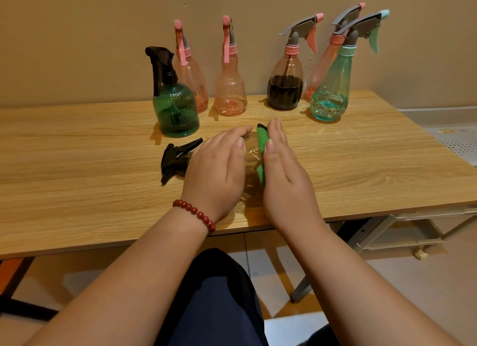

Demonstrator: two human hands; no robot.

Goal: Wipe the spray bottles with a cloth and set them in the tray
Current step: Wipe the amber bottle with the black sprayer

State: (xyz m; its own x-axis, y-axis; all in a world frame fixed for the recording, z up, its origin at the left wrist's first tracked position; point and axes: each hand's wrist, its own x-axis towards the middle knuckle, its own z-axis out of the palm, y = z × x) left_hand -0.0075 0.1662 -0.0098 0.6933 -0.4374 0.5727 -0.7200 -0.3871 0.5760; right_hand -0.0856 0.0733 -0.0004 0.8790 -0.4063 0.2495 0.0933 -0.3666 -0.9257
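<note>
Bottle [251, 162]: clear, on its side on the table [77, 152], between both hands.
Left hand [216, 165]: fingers curved over the bottle.
Right hand [284, 175]: fingers straight, together, pressing cloth [262, 141] against the bottle.
Writing: none legible.

Wood-grain desk [77, 165], front centre: clear plastic spray bottle with black trigger [251, 160] on its side, left hand [216, 170] over it, green cloth [262, 139] between it and right hand [284, 175]. Behind, left to right: green ribbed bottle [175, 110], two pink bottles [191, 79] [230, 87], dark-filled pink bottle [285, 87], teal bottle [331, 92] before leaning pink bottle [322, 67]. White perforated tray [454, 144] right of desk.
</note>
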